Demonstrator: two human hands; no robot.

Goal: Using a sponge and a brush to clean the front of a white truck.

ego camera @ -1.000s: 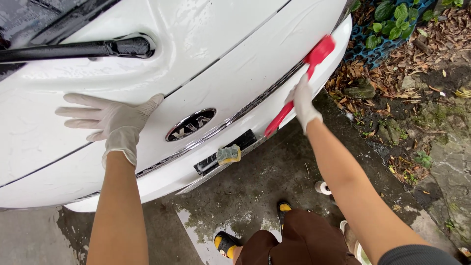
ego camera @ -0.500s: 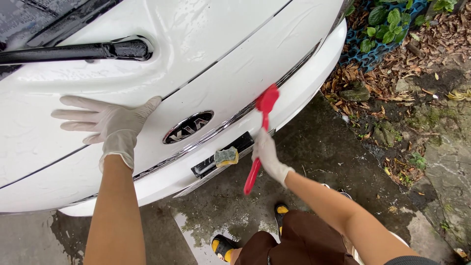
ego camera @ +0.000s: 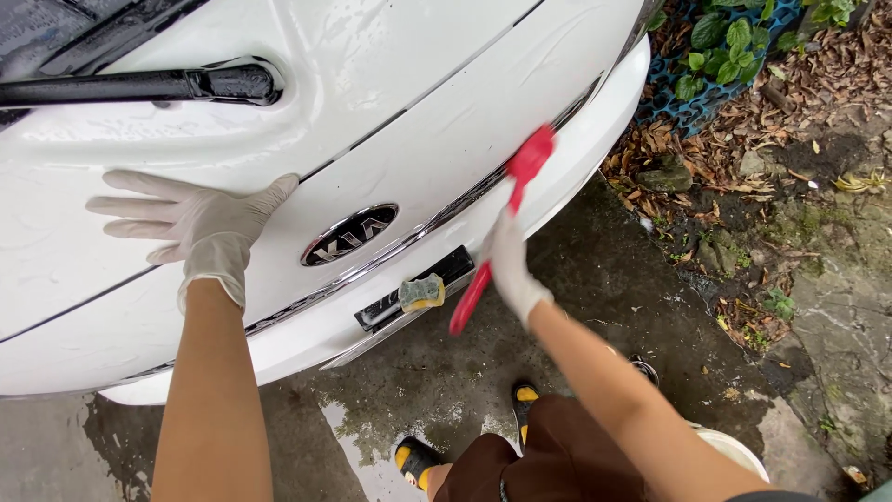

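Note:
My right hand (ego camera: pixel 509 262), in a white glove, grips a red long-handled brush (ego camera: pixel 500 228). Its head rests on the chrome strip of a white car's rear (ego camera: pixel 446 121). My left hand (ego camera: pixel 190 223), also gloved, lies flat with fingers spread on the white panel, left of the oval chrome badge (ego camera: pixel 349 235). A yellow-green sponge (ego camera: pixel 421 293) sits on the ledge by the black handle recess, just left of the brush handle.
A black rear wiper (ego camera: pixel 139 85) lies across the glass at upper left. Wet concrete (ego camera: pixel 437 372) lies below the bumper, where my yellow-toed shoes (ego camera: pixel 415 460) stand. Dry leaves, stones and green plants (ego camera: pixel 734 46) on a blue grid fill the right side.
The brush swept from the bumper's far right corner leftwards along the chrome strip, then back a little to the right. My left hand stayed flat on the panel.

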